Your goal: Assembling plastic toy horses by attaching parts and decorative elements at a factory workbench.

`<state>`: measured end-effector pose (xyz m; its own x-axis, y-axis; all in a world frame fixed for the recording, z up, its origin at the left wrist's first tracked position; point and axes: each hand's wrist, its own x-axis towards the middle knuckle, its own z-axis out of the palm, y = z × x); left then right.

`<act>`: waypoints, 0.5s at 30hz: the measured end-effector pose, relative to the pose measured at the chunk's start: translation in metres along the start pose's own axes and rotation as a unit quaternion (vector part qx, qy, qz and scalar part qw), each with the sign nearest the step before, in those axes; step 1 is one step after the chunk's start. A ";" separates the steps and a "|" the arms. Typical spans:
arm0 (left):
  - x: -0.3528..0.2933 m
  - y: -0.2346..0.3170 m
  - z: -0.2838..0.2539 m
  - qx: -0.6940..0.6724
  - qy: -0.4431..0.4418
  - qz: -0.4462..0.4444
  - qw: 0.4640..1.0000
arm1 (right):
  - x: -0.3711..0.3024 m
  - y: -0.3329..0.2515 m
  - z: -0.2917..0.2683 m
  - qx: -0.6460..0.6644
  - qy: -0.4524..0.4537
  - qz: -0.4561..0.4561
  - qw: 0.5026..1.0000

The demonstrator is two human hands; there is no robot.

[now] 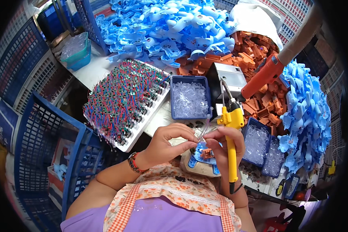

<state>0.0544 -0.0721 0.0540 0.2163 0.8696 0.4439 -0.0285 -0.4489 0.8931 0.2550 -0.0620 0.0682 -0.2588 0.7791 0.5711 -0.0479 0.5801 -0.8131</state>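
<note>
My left hand [168, 142] is closed, thumb and forefinger pinched at a slim clear plastic piece [202, 133]. Opposite it, my right hand [227, 145] also pinches toward that piece, its fingers partly covered. A yellow soldering gun [231, 118] with a metal tip crosses in front of my right hand; I cannot tell whether that hand bears it. Below my fingers lies a blue plastic shell [197, 157] with an orange plastic part [207, 153] in it. The shell rests on a pale block [201, 169] at the table's near edge.
A blue tray [172, 110] of clear parts stands ahead, with smaller trays [263, 164] at right. Wired circuit boards [123, 96] cover a white foam slab at left. Blue shells [162, 31] and orange parts [216, 62] heap behind. A red-orange tool [261, 77] juts in near a metal box [230, 75].
</note>
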 end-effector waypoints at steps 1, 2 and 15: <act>-0.001 0.000 0.000 -0.005 -0.001 -0.026 1.000 | 0.000 0.001 0.000 0.009 -0.004 -0.007 1.000; -0.001 -0.001 -0.001 -0.004 -0.001 -0.028 1.000 | 0.000 0.000 0.000 0.010 -0.003 -0.006 1.000; 0.001 -0.004 0.008 -0.012 0.003 -0.030 0.999 | 0.006 0.000 0.002 -0.024 -0.055 -0.037 0.998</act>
<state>0.0621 -0.0710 0.0499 0.2124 0.8957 0.3906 -0.0389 -0.3916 0.9193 0.2512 -0.0582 0.0716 -0.3612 0.7046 0.6108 -0.0257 0.6473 -0.7618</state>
